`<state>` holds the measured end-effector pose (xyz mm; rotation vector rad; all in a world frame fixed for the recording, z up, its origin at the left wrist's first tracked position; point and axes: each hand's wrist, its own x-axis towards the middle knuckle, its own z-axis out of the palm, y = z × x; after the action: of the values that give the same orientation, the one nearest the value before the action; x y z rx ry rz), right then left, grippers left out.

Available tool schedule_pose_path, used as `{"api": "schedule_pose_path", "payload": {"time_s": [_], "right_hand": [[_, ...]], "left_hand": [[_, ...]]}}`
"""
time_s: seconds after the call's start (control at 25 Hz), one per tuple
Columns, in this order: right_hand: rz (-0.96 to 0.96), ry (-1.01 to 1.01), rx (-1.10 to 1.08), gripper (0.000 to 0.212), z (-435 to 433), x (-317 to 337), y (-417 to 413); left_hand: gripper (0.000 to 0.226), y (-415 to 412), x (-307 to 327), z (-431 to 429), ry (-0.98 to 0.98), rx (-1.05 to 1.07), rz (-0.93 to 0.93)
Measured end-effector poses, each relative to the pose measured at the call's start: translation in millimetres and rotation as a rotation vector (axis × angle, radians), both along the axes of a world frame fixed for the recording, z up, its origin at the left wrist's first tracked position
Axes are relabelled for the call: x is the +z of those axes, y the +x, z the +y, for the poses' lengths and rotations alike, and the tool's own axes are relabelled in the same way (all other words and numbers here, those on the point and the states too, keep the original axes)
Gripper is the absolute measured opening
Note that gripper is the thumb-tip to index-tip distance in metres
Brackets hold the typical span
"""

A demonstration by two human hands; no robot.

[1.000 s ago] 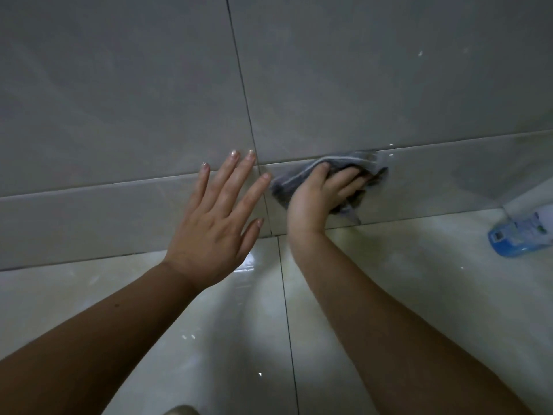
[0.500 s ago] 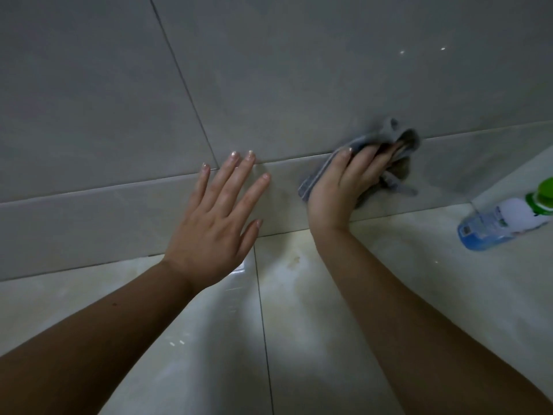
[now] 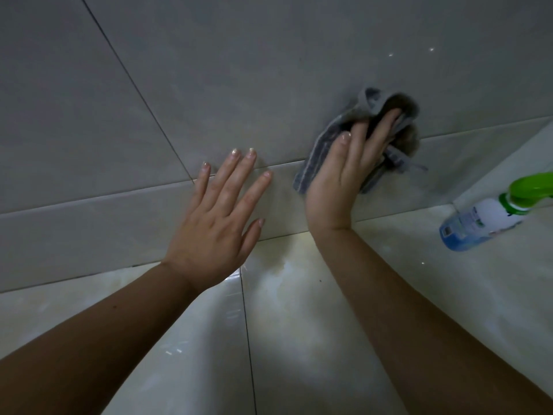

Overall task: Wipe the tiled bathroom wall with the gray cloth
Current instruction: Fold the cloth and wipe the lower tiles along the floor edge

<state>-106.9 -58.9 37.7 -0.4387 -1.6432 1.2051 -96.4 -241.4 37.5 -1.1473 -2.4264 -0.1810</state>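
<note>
On the wall (image 3: 269, 70), left hand (image 3: 209, 235) lay flat, spread; right hand (image 3: 338, 181) pressed one cloth (image 3: 315, 155), fingers (image 3: 386, 124) straight. One bottle (image 3: 484, 220) lay far right.

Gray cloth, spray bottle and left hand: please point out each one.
gray cloth (image 3: 316, 155), head view, striped lower-left fold.
spray bottle (image 3: 490, 218), head view, white label on its body.
left hand (image 3: 215, 232), head view, back of the hand.

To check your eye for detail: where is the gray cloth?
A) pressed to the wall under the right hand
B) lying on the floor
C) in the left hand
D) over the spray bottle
A: the right hand presses the gray cloth against the tiled wall.
</note>
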Motion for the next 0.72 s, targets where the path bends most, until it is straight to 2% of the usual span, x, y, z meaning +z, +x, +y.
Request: {"api": "schedule_pose_path", "payload": {"time_s": [0.08,0.2,0.36,0.48,0.6,0.68,0.72], "right_hand": [[-0.034,0.103,-0.091,0.041,12,5,-3],[-0.097,0.013,-0.245,0.043,45,-12,-13],[-0.215,-0.306,-0.131,0.069,64,-46,-1],[-0.185,-0.26,-0.086,0.067,76,-38,3],[-0.069,-0.159,-0.201,0.059,123,-12,-8],[-0.128,-0.223,-0.256,0.059,166,-24,-7],[-0.157,-0.354,-0.17,0.066,177,-33,-2]], "left_hand": [[0.061,1,0,5,0.007,-0.002,-0.003],[0.063,3,-1,7,0.002,-0.009,-0.013],[0.062,1,-2,8,-0.006,-0.013,-0.01],[0.061,-5,0,18,0.002,-0.044,-0.003],[0.061,-9,4,34,0.022,-0.07,0.021],[0.061,-8,5,47,0.028,-0.098,0.026],[0.061,-6,4,52,0.027,-0.113,0.024]]}}
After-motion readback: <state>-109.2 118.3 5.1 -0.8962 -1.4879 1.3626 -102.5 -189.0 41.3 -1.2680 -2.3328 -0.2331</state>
